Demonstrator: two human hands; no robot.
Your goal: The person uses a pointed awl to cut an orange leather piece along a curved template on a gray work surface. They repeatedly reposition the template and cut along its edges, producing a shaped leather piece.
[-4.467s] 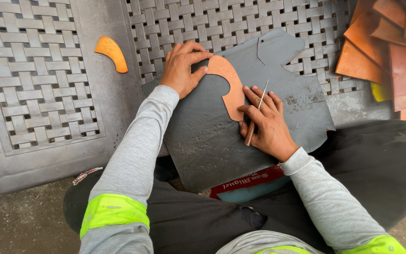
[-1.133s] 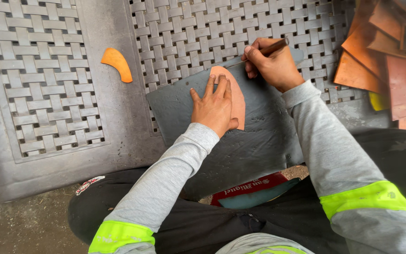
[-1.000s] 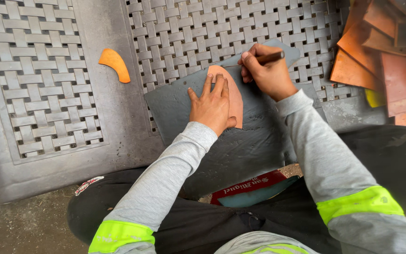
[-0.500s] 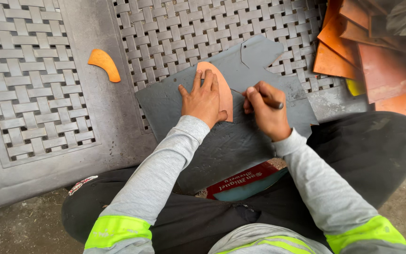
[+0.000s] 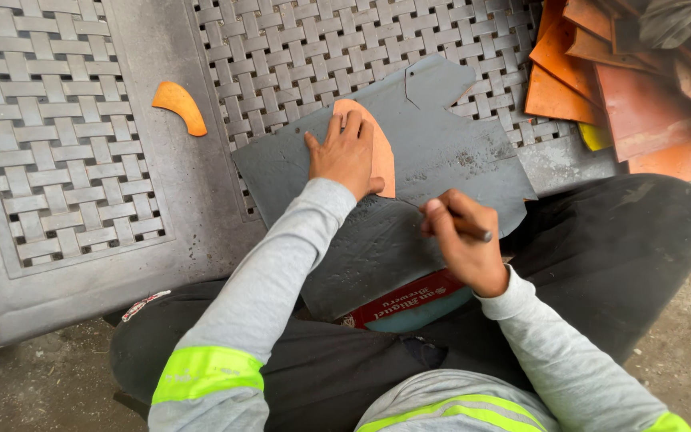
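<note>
A grey plastic panel (image 5: 193,240) with woven lattice sections lay flat across the scene under even daylight. Below it ran a rough, dusty concrete floor (image 5: 33,384). A heap of orange leather sheets (image 5: 625,96) sat at the upper right.

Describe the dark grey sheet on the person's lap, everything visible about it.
The dark grey sheet looks like leather or rubber, matte and scuffed, with an irregular outline and a notch cut at its top edge. It lies flat across the lap and the woven mat. An orange template rests on it, pressed by the left hand; the right hand holds a pen to it.
</note>
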